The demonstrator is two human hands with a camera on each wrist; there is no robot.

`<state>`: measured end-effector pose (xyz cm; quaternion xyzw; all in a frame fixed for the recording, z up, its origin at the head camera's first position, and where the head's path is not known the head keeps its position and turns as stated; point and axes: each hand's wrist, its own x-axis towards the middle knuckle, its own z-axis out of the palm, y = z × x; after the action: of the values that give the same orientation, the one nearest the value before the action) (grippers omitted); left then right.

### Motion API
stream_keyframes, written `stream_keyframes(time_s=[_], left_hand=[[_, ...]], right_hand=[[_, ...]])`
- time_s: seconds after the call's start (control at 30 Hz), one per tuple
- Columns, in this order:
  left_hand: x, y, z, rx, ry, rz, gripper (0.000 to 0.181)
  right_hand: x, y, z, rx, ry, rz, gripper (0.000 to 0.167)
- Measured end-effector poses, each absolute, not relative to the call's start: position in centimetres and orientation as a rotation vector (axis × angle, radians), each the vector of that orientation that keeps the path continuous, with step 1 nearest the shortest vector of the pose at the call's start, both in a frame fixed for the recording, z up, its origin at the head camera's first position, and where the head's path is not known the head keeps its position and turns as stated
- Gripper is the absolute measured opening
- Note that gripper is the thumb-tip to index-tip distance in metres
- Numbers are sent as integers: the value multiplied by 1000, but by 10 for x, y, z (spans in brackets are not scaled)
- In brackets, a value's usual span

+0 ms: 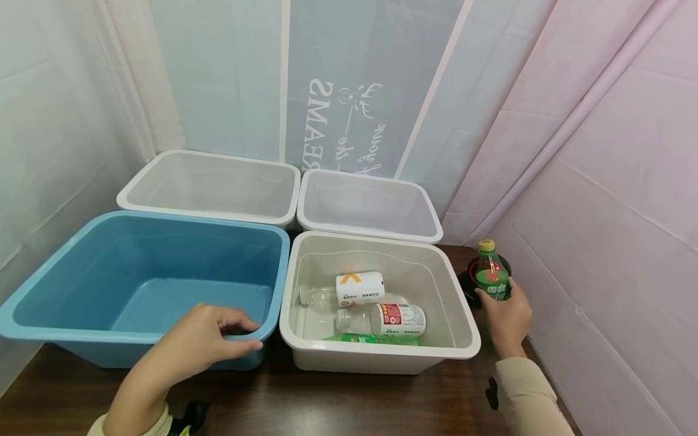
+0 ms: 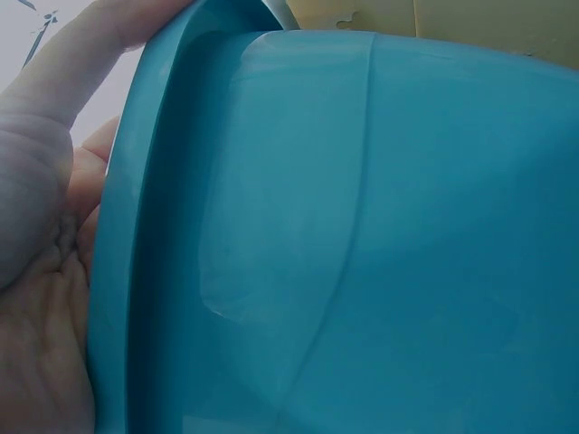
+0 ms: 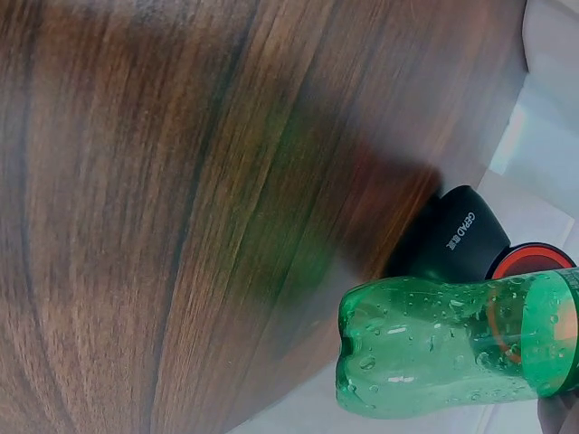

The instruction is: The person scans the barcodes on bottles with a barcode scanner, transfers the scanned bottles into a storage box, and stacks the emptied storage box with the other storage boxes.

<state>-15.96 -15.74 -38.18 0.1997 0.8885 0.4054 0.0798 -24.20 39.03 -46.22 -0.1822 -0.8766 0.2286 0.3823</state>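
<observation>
My right hand (image 1: 507, 315) holds a small green plastic bottle (image 1: 492, 272) upright by its label. It has a yellow cap, and its clear base (image 3: 416, 348) hangs above the wooden table in the right wrist view, with droplets on the wall. With my left hand (image 1: 209, 336) I grip the rim of the blue basin (image 1: 136, 336) at its near right corner, fingers over the inside and thumb outside. The cream basin (image 1: 376, 360) between my hands contains two clear bottles, one with a white label (image 1: 360, 288) and one with a red-and-white label (image 1: 400, 319), plus a green bottle (image 1: 376, 339).
Two white basins (image 1: 207, 215) (image 1: 371, 233) stand behind, against a curtain (image 1: 371, 72). A black object marked GEPAD (image 3: 466, 237) with a red ring sits on the wooden table (image 1: 338, 406) behind the held bottle. Pale fabric (image 1: 611, 260) hangs along the right side.
</observation>
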Motion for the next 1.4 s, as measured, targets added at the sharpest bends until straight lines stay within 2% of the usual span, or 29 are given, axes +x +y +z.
stream_keyframes(time_s=[1.4], left_hand=[[-159,-158,-384,558,2649,1205,28]], right_hand=[[-247,387,-470,-503,-2229,564,68]])
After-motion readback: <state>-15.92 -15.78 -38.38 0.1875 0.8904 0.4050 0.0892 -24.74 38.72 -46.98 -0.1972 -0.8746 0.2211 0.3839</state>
